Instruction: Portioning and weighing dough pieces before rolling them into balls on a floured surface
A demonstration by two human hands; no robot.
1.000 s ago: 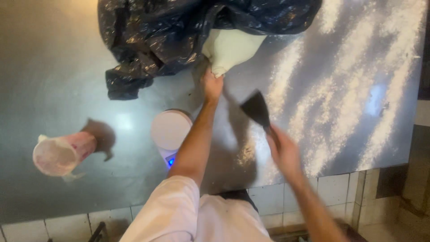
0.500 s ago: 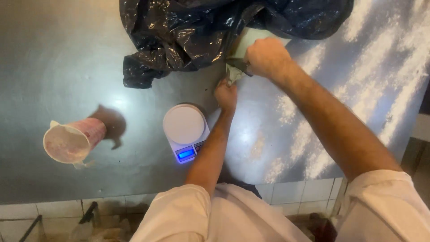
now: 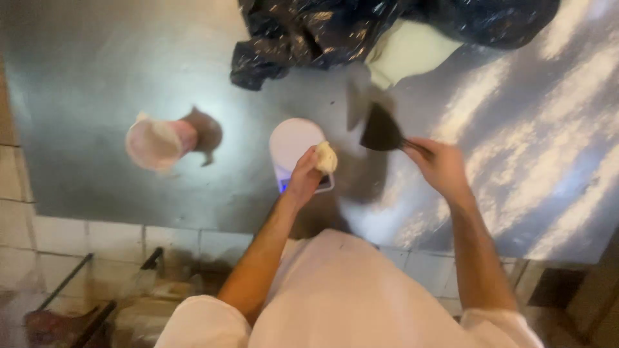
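So here the left hand (image 3: 303,177) has its grip closed around a small pale lump of dough (image 3: 325,156), holding it right over the near edge of a little round white kitchen scale (image 3: 293,143) with a blue-lit display on the steel surface (image 3: 97,77). Can't tell if the lump is touching the platform yet or just above it. The right hand (image 3: 442,166) is clenched on the handle of a dark flat-bladed scraper (image 3: 382,132), blade up off the surface and pointing away from the person, just beside the scale. Going by looks, that dough is soft, light and probably tacky, so it'll sag and stick if pinched hard; cupping it loosely from underneath with the fingertips seems like the way to go, and the flour dusted over the right side of the surface should help with the stickiness. The big pale slab of dough (image 3: 412,48) sits at the far side, half tucked under a crumpled black plastic bag (image 3: 335,29). Off to the left, well apart from everything, there's a pinkish plastic tub (image 3: 155,143) smeared with white inside.
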